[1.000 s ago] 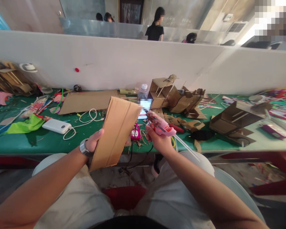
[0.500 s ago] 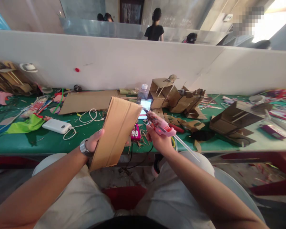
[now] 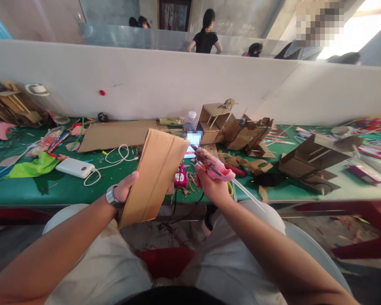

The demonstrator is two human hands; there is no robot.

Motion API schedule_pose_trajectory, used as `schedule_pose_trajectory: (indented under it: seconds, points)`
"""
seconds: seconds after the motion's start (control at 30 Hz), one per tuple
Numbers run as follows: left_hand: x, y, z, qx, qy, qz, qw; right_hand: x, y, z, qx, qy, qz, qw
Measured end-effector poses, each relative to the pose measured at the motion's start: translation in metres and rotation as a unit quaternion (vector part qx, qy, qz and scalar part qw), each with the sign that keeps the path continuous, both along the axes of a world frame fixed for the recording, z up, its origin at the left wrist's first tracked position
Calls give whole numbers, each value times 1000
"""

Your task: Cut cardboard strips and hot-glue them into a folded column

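Note:
My left hand (image 3: 127, 188), a metal watch on its wrist, grips a brown cardboard piece (image 3: 155, 178) from behind, the thumb along its left edge. The cardboard is tilted upright above the near table edge, and most of the fingers are hidden behind it. In my right hand (image 3: 212, 184) is a pink glue gun (image 3: 214, 164); a clear glue stick (image 3: 249, 195) sticks out of its back end. The nozzle points up and left, close to the cardboard's upper right edge. Behind the nozzle, a lit phone (image 3: 193, 142) stands in front of a plastic bottle (image 3: 190, 123).
The green table (image 3: 82, 190) holds a white power bank (image 3: 74, 168) with a cable, a flat cardboard sheet (image 3: 117, 135), a pink box (image 3: 180, 176) and scraps. Cardboard structures (image 3: 311, 159) stand to the right. A white partition (image 3: 165, 80) runs behind; several people are beyond it.
Both hands, the cardboard and the glue gun stay almost still. Beyond the partition, the person at the right has shifted left, and the standing person's arms now show bent outward.

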State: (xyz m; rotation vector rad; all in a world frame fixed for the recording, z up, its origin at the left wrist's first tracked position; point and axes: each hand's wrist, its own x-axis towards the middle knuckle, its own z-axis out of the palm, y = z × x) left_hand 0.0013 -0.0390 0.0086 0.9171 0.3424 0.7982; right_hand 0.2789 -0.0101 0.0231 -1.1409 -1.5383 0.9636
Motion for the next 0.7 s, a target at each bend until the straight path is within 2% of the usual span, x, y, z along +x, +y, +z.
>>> schedule_pose_trajectory:
  seconds: [0.43,0.7]
  points:
    - [-4,1,-7,1,8,-21,1000,0,-1,5,-11,-48,-13,999]
    - [-2,-1,-4,3,10,-11,1000,1,-1,6,1,-57,-2,998]
